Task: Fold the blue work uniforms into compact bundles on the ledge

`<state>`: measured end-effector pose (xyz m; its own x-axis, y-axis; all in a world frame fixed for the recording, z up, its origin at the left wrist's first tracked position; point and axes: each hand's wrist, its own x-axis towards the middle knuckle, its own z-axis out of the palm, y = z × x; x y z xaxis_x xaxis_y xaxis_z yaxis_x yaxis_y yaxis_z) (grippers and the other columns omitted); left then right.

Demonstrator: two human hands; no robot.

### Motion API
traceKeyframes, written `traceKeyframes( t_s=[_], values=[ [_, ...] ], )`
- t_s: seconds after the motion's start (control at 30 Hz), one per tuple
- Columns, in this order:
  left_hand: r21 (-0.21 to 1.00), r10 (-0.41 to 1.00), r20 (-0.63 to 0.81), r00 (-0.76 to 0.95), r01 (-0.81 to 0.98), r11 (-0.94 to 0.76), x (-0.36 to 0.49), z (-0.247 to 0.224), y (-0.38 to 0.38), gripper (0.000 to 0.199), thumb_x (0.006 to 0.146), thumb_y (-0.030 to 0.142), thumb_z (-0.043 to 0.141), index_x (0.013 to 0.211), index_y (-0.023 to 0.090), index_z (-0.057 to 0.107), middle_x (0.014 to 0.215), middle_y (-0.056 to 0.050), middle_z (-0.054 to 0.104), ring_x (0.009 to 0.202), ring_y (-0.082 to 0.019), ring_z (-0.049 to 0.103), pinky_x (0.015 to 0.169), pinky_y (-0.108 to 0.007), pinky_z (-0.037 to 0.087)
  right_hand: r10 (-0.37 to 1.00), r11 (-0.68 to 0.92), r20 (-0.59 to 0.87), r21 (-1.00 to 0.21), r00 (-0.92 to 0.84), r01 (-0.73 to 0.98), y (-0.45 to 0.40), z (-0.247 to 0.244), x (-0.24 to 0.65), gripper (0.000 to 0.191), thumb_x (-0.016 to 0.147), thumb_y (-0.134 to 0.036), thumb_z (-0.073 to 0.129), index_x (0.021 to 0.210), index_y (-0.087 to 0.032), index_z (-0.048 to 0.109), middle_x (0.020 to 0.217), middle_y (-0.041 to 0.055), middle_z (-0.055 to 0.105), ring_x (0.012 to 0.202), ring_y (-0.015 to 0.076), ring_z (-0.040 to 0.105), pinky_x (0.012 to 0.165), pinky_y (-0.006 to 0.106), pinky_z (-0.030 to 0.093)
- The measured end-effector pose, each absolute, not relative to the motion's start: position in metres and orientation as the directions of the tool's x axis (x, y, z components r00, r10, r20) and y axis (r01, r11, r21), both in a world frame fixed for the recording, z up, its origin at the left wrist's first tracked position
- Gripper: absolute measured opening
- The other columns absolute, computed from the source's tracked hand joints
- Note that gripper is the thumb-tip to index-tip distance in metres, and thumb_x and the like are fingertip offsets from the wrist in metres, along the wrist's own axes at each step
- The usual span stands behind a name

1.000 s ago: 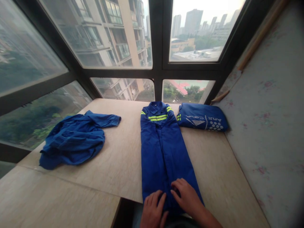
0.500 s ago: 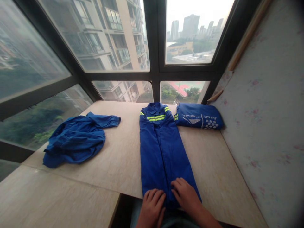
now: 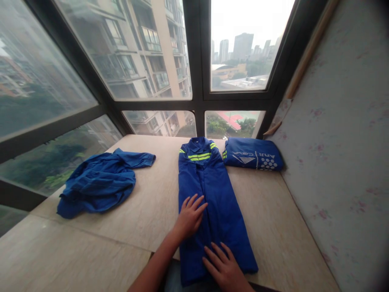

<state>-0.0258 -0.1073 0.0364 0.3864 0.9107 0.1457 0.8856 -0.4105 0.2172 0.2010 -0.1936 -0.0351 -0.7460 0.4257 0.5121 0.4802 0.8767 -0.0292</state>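
A blue work jacket (image 3: 225, 198) lies folded lengthwise in a long strip, its collar toward the window and yellow-green reflective stripes across the chest and shoulders. My left hand (image 3: 191, 215) is over the middle of its left side, fingers spread and pointing away from me. Lower down, near the hem, my right hand (image 3: 223, 263) lies open on the cloth with its fingers apart. Neither hand grips the fabric. The jacket's near end reaches the edge of the tabletop, close to my body.
A crumpled blue garment (image 3: 100, 182) lies on the left of the beige tabletop (image 3: 154, 211). At the back right, beside the collar, sits a folded blue garment (image 3: 251, 154) with white lettering. Windows (image 3: 158, 123) border the back and left; a flowered wall (image 3: 340, 162) stands on the right.
My left hand has moved up the jacket from its near edge to its middle, fingers now spread. My right hand has shifted slightly toward me and opened flat. The camera view has tilted up a little.
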Motion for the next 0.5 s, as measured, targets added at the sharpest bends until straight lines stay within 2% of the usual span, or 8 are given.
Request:
traceKeyframes(
  t_s=[0.1, 0.2, 0.27, 0.33, 0.4, 0.43, 0.5],
  values=[
    [0.120, 0.877, 0.113, 0.467, 0.870, -0.478, -0.017, 0.029, -0.071, 0.053, 0.095, 0.029, 0.051, 0.147, 0.031, 0.041, 0.159, -0.005, 0.036, 0.146, -0.029, 0.027, 0.119, -0.055, 0.019, 0.417, 0.877, 0.574, -0.049, -0.705, 0.479, -0.200, -0.042, 0.198, 0.024, 0.095, -0.024, 0.050, 0.112, -0.028, 0.067, 0.122, 0.0005, 0.071, 0.105, 0.0240, 0.067, 0.086, 0.038, 0.053],
    [0.113, 0.872, 0.100, 0.478, 0.866, -0.488, -0.015, 0.009, -0.061, 0.054, 0.097, 0.038, 0.048, 0.150, 0.030, 0.036, 0.160, -0.005, 0.032, 0.148, -0.030, 0.024, 0.120, -0.057, 0.015, 0.429, 0.879, 0.569, -0.083, -0.701, 0.470, -0.201, -0.041, 0.196, 0.014, 0.094, -0.029, 0.055, 0.099, -0.028, 0.068, 0.105, -0.0023, 0.076, 0.087, 0.0220, 0.070, 0.071, 0.032, 0.054],
    [0.138, 0.879, 0.087, 0.469, 0.868, -0.477, -0.015, -0.004, -0.066, 0.056, 0.098, 0.041, 0.044, 0.152, 0.031, 0.031, 0.161, -0.005, 0.030, 0.148, -0.030, 0.024, 0.120, -0.058, 0.014, 0.451, 0.890, 0.425, -0.144, -0.784, 0.434, -0.193, -0.027, 0.197, 0.009, 0.092, -0.029, 0.060, 0.095, -0.028, 0.068, 0.098, -0.0041, 0.077, 0.079, 0.0190, 0.070, 0.062, 0.027, 0.051],
    [0.178, 0.888, 0.058, 0.456, 0.870, -0.459, -0.016, -0.011, -0.074, 0.059, 0.098, 0.043, 0.044, 0.153, 0.032, 0.028, 0.162, -0.006, 0.027, 0.148, -0.031, 0.022, 0.119, -0.060, 0.014, 0.426, 0.890, 0.200, -0.270, -0.882, 0.369, -0.174, 0.002, 0.201, 0.007, 0.091, -0.029, 0.062, 0.093, -0.028, 0.068, 0.091, -0.0057, 0.076, 0.073, 0.0156, 0.068, 0.058, 0.023, 0.049],
    [0.262, 0.892, 0.010, 0.452, 0.860, -0.439, -0.018, -0.010, -0.082, 0.062, 0.095, 0.044, 0.049, 0.153, 0.033, 0.030, 0.163, -0.005, 0.024, 0.149, -0.033, 0.020, 0.119, -0.062, 0.015, 0.343, 0.845, 0.012, -0.441, -0.939, 0.303, -0.143, 0.038, 0.203, 0.008, 0.091, -0.030, 0.062, 0.094, -0.029, 0.070, 0.087, -0.0057, 0.075, 0.071, 0.0138, 0.067, 0.061, 0.021, 0.049],
    [0.344, 0.892, -0.008, 0.453, 0.838, -0.422, -0.021, -0.008, -0.084, 0.062, 0.093, 0.044, 0.051, 0.151, 0.033, 0.033, 0.163, -0.005, 0.024, 0.149, -0.033, 0.021, 0.119, -0.061, 0.015, 0.315, 0.801, -0.038, -0.525, -0.948, 0.288, -0.124, 0.055, 0.203, 0.010, 0.091, -0.031, 0.063, 0.094, -0.028, 0.071, 0.087, -0.0049, 0.074, 0.073, 0.0141, 0.067, 0.064, 0.021, 0.050],
    [0.622, 0.928, -0.021, 0.373, 0.731, -0.280, -0.031, 0.000, -0.085, 0.059, 0.085, 0.046, 0.062, 0.141, 0.029, 0.052, 0.159, -0.006, 0.035, 0.145, -0.031, 0.031, 0.120, -0.052, 0.023, 0.323, 0.674, -0.064, -0.685, -0.944, 0.277, -0.081, 0.085, 0.197, 0.014, 0.091, -0.034, 0.063, 0.098, -0.026, 0.071, 0.093, -0.0027, 0.073, 0.080, 0.0149, 0.067, 0.073, 0.024, 0.052]
  ],
)
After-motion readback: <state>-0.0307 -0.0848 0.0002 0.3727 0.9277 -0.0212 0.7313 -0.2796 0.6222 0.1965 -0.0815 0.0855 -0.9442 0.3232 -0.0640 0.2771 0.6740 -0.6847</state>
